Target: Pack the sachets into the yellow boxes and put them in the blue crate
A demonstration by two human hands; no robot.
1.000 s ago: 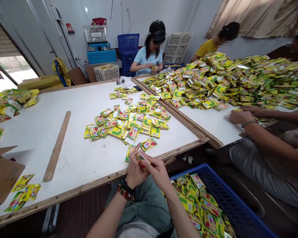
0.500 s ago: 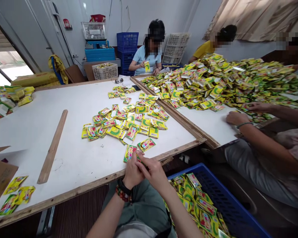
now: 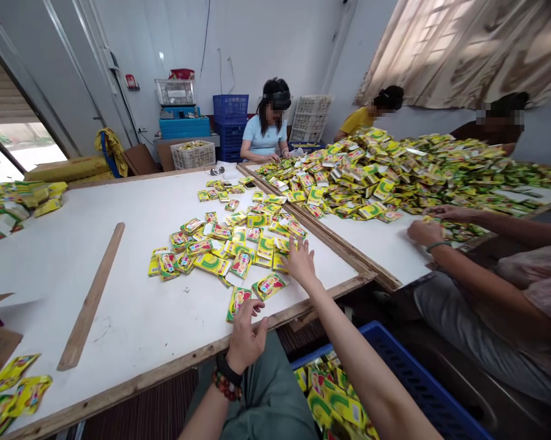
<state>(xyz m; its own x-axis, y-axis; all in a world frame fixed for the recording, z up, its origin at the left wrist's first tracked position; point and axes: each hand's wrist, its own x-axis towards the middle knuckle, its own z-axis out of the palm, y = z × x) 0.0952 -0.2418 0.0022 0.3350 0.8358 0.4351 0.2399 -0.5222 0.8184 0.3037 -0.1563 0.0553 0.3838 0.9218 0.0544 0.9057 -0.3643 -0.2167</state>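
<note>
Several yellow-green sachets (image 3: 238, 238) lie scattered on the white table (image 3: 133, 287) in front of me. My right hand (image 3: 299, 263) is stretched out over the near right edge of that scatter, fingers spread and resting on the packets. My left hand (image 3: 246, 333) sits at the table's front edge, fingers loosely apart, its fingertips beside one sachet (image 3: 237, 300) lying near the edge. It holds nothing. A beaded bracelet and a dark band are on my left wrist.
A blue crate (image 3: 413, 391) with sachets stands by my right knee. A wooden strip (image 3: 92, 296) lies on the table's left. A big heap of sachets (image 3: 394, 171) covers the neighbouring table, where a person's hands (image 3: 428, 229) work. Other people sit at the far side.
My hands were together at the table edge holding a sachet. They have parted: the right reached forward onto the scatter, and the left now rests empty at the edge. The camera tilted up.
</note>
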